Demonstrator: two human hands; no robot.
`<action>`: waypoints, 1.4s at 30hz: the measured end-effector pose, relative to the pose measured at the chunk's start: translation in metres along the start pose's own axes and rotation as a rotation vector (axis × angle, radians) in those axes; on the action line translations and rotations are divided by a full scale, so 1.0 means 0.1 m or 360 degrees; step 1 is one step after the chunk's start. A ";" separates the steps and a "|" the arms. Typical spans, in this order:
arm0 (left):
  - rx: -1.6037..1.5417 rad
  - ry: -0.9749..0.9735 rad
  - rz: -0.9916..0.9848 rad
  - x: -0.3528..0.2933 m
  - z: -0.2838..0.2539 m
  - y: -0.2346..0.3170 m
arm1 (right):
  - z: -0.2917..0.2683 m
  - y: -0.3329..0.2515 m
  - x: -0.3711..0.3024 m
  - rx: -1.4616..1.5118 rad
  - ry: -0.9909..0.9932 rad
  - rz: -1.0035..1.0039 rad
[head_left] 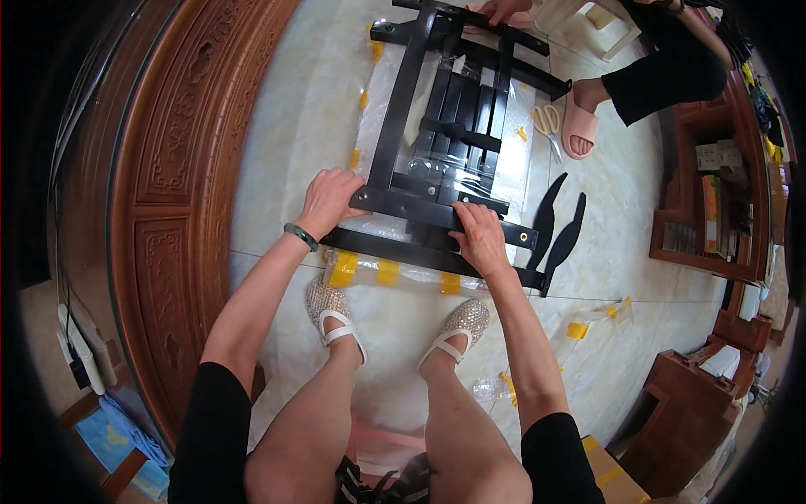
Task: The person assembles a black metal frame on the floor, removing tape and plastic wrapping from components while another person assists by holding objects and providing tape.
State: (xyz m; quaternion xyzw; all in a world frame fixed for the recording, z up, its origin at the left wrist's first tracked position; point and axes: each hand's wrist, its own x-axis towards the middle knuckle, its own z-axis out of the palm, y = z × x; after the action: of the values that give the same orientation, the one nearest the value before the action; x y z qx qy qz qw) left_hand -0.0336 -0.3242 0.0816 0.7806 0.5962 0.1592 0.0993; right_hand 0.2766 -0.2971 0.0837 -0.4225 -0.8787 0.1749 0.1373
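A black frame (411, 207) of long bars lies in front of me over bubble wrap (369, 269) held with yellow tape. My left hand (332, 200) is closed around the left end of its near crossbar, a green bangle on the wrist. Further right on the same bar, my right hand (480, 238) grips with the thumb on the near side. Just below it runs another black bar (386, 249). Clear plastic film and a bundle of black slats (457, 105) show inside the frame. At the far end, another person's hand (504, 10) touches the frame.
Two curved black pieces (567, 239) lie right of the frame. Scissors (550, 126) rest near the other person's pink slipper (580, 126). A carved wooden cabinet (180, 252) lines the left; wooden shelving (714, 193) stands right. Taped plastic scraps (579, 329) lie on the tiles.
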 end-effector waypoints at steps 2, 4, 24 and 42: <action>0.0002 0.0009 0.0011 0.00 -0.04 0.03 | -0.03 -0.02 -0.01 -0.0008 0.0037 -0.0019; -0.0011 0.0064 0.0008 -0.01 -0.09 0.06 | -0.06 -0.05 -0.02 -0.0007 0.0054 -0.0019; -0.0030 0.0000 -0.0051 -0.80 -0.11 0.51 | -0.10 -0.43 -0.73 -0.0112 0.0069 -0.0001; -0.0142 -0.0112 -0.0030 -0.89 0.13 0.51 | 0.14 -0.36 -0.96 0.0070 0.0004 0.0050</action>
State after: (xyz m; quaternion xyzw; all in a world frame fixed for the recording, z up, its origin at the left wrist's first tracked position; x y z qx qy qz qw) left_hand -0.0044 -0.4229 0.0755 0.7749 0.5919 0.1571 0.1564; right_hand 0.3046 -0.3965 0.0773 -0.4334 -0.8677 0.1958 0.1449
